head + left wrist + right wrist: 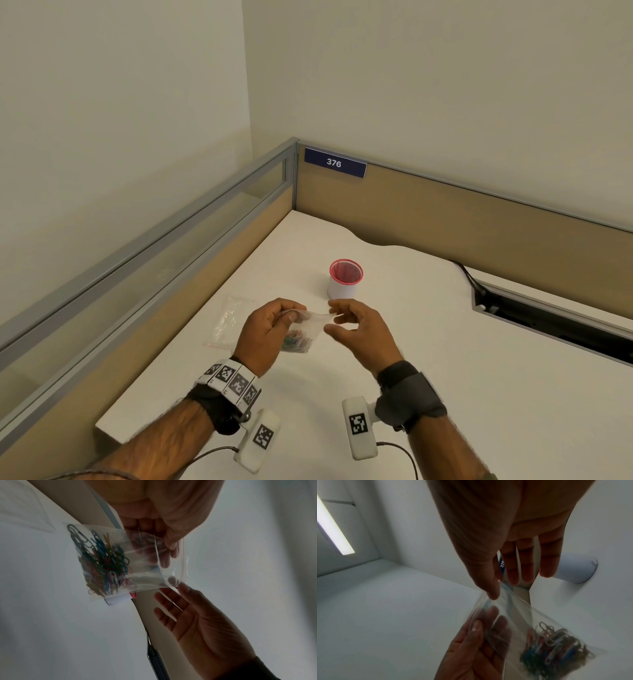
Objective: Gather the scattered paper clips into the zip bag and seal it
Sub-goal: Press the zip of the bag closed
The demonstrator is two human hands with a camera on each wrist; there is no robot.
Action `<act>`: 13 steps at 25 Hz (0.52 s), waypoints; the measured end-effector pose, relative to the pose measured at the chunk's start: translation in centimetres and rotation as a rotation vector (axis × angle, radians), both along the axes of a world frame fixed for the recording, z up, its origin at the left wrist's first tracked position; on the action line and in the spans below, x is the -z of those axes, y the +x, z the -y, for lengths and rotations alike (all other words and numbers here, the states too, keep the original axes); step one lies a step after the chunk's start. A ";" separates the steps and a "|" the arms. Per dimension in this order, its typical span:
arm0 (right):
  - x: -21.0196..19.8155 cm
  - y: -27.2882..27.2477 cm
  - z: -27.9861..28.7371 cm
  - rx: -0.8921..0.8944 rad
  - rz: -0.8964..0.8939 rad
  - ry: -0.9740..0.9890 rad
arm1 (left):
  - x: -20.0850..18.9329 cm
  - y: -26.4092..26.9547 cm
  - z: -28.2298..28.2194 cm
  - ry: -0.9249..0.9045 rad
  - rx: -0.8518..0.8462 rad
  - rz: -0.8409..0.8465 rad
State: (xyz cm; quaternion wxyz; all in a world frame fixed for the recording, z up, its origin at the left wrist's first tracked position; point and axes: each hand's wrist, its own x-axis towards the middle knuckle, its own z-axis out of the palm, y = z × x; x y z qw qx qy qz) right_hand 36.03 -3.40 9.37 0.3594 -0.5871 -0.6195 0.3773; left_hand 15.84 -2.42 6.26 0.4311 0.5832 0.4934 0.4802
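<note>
Pinching the bag [314,318] by its mouth: left hand [267,337] one end, right hand [363,329] the other; clips [297,342] inside

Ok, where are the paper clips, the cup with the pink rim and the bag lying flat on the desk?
paper clips [102,563]: left wrist view, middle of the coloured heap.
cup [343,292]: head view, its white side wall.
flat bag [227,322]: head view, middle of the clear plastic.

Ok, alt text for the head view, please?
A left hand and a right hand pinch the top of a clear plastic zip bag of coloured paper clips above a white desk. A second clear bag lies left; a red-rimmed white cup stands behind.
</note>
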 end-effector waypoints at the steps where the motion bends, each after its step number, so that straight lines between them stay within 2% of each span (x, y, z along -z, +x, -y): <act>1: 0.3 -0.1 -0.1 0.003 -0.003 0.002 | 0.0 0.0 -0.1 0.006 0.014 -0.003; 5: 1.0 -0.4 -0.7 0.080 -0.109 0.051 | 0.1 0.3 -0.4 0.015 0.053 0.074; 8: 0.8 0.1 -1.2 0.110 -0.266 -0.001 | 0.4 0.1 -0.6 -0.034 0.052 0.172; 13: 0.8 0.3 -1.2 0.126 -0.476 -0.046 | 0.5 -0.4 -1.3 -0.075 -0.004 0.096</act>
